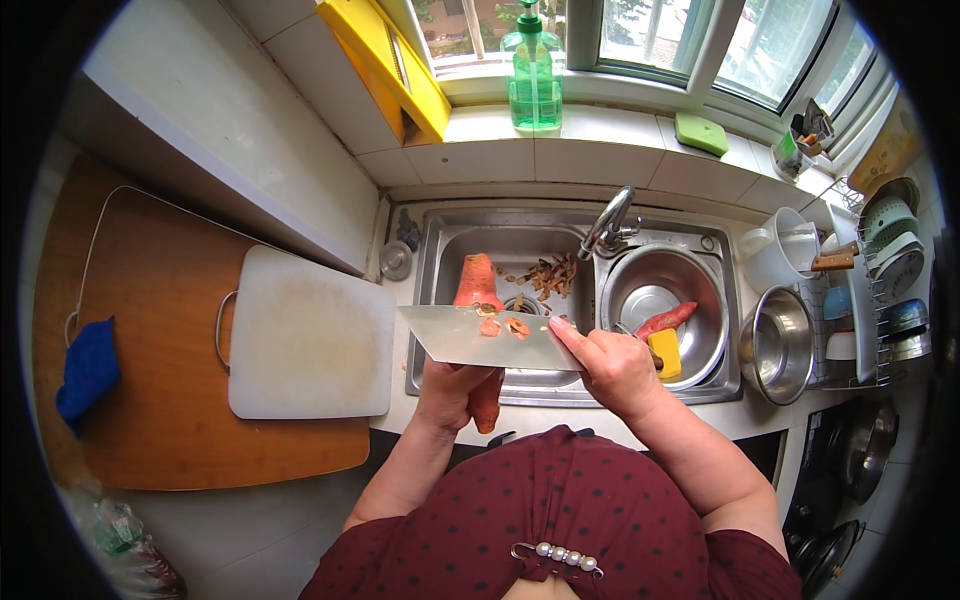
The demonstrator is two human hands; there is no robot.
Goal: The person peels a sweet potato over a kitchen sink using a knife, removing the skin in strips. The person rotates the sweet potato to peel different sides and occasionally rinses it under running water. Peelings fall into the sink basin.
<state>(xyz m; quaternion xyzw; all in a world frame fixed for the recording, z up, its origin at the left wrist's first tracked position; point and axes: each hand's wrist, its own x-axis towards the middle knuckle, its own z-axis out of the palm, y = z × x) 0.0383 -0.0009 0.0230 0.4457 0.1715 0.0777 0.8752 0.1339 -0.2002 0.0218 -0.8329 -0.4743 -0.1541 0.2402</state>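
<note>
My left hand [445, 397] grips a large orange-red sweet potato [477, 280] over the left basin of the steel sink [511, 234]. Its broad end points away from me and its tapered end sticks out below the hand. Across it lies the wide blade of a cleaver [465, 337], hiding its middle part. My right hand [616, 367] holds the cleaver by the handle, index finger stretched along the blade. Small cut bits cling to the steel. Brown peelings [553, 277] lie in the left basin near the drain.
The right basin holds a steel bowl [611, 281] with a red sweet potato [666, 321] and a yellow sponge [664, 354]. A faucet [609, 221] rises behind. At left is a white cutting board [311, 337]; at right, a steel pot [776, 345] beside a dish rack [862, 322].
</note>
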